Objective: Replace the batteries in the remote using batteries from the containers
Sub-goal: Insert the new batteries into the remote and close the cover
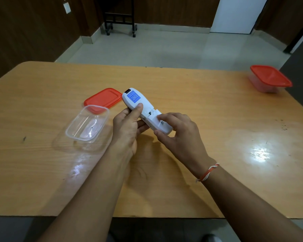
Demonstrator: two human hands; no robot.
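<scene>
A white remote (133, 100) with a blue label is held back side up above the table's middle. My left hand (128, 126) grips its middle, thumb on the back. My right hand (178, 131) holds the near end, fingers on the white battery cover (160, 122), which sits slightly slid back with a small gap showing. A clear open container (87, 126) stands to the left with no batteries visible inside. Its red lid (103, 99) lies flat behind it. A closed red-lidded container (269, 78) stands at the far right.
The wooden table (217, 154) has a near edge at the bottom and a far edge toward a tiled floor. A black wheeled stand (120, 20) is beyond the table.
</scene>
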